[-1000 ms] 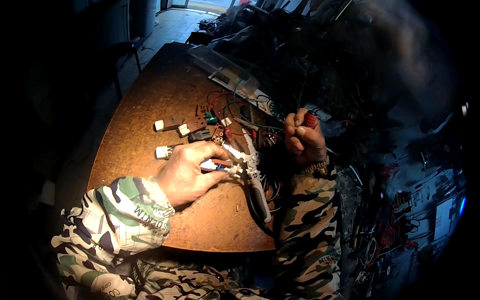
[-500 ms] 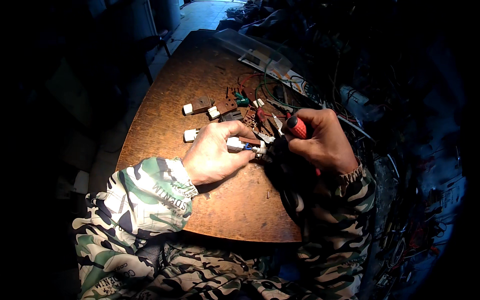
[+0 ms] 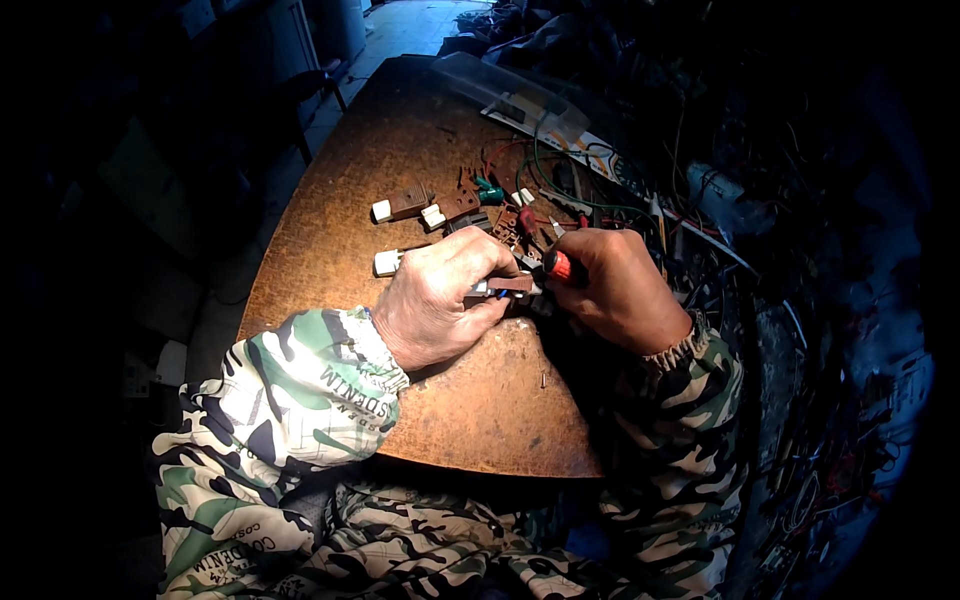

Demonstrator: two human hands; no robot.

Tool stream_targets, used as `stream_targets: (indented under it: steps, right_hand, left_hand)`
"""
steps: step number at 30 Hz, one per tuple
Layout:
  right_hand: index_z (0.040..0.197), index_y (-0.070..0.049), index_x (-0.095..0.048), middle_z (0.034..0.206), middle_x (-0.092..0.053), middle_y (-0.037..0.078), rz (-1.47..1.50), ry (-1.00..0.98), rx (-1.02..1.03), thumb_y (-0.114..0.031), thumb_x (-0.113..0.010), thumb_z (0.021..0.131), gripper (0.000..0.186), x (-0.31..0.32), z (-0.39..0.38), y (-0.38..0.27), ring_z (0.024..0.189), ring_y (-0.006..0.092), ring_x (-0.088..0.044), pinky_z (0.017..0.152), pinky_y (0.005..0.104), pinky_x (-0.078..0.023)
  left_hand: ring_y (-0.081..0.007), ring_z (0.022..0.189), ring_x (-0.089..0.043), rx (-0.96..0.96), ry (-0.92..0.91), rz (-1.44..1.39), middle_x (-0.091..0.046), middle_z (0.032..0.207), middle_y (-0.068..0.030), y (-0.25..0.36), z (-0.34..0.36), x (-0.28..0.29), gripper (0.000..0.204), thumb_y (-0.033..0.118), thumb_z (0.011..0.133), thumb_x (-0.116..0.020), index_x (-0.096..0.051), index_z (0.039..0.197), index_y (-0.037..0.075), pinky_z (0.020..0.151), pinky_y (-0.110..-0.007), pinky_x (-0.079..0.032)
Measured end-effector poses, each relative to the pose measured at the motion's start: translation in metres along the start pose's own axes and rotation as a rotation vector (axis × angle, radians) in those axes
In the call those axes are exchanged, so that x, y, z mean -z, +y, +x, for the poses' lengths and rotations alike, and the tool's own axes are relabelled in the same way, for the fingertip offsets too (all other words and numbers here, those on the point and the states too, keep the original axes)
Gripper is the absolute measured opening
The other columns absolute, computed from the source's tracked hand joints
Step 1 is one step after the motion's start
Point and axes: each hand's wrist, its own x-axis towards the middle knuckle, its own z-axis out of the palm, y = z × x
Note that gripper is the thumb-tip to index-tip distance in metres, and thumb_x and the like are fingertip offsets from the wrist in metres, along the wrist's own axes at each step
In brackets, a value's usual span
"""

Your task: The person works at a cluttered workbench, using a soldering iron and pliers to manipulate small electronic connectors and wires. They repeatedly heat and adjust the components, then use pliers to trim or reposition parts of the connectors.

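My left hand (image 3: pixel 440 290) is closed on a small brown-and-white plug (image 3: pixel 510 284) with a bit of blue on it. Close to its right, my right hand (image 3: pixel 625 290) grips a red-handled screwdriver (image 3: pixel 559 264), angled at the plug's end; whether the tip touches it is hidden. A white plug (image 3: pixel 387 263) lies just left of my left hand. Beyond my hands lie brown-and-white plugs (image 3: pixel 408 203), a green part (image 3: pixel 489 191), another small red tool (image 3: pixel 528 220) and loose brown pieces. Pliers are largely hidden behind my hands.
The worn wooden table (image 3: pixel 330 220) has a curved left edge. A clear plastic tray (image 3: pixel 470 85) and a printed card (image 3: pixel 600 155) lie along its back right among tangled wires. Dark clutter fills the right side; a chair (image 3: pixel 315 90) stands beyond on the tiled floor.
My right hand has come down and left from right of the pliers to beside my left hand, bringing the screwdriver to the plug. The view has shifted, moving the table right and up.
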Motion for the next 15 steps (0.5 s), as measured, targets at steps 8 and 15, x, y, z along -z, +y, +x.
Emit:
stream_targets:
  steps: [8,15]
  right_hand:
    - [0.094,-0.004,-0.069,0.078,-0.064,0.0,0.546,0.591,-0.102,-0.039,-0.073,0.099,0.035,0.036,-0.015,-0.003,0.064,0.0107,-0.059,0.06,0.026,-0.049]
    - [0.091,-0.008,-0.064,0.069,-0.064,0.002,0.777,0.742,-0.304,-0.056,-0.066,0.098,0.048,0.065,-0.027,0.026,0.047,0.0078,-0.054,0.041,0.0207,-0.04]
  left_hand:
    - [-0.0243,0.086,-0.074,0.069,-0.014,-0.023,-0.074,0.095,-0.0138,0.0,0.0,0.0,0.027,-0.003,0.076,-0.08,-0.073,0.101,-0.001,0.074,-0.034,-0.059]
    - [-0.0221,0.091,-0.076,0.052,-0.045,-0.075,-0.076,0.1,-0.0142,0.002,0.003,-0.002,0.028,-0.005,0.078,-0.08,-0.073,0.105,-0.002,0.077,-0.031,-0.06]
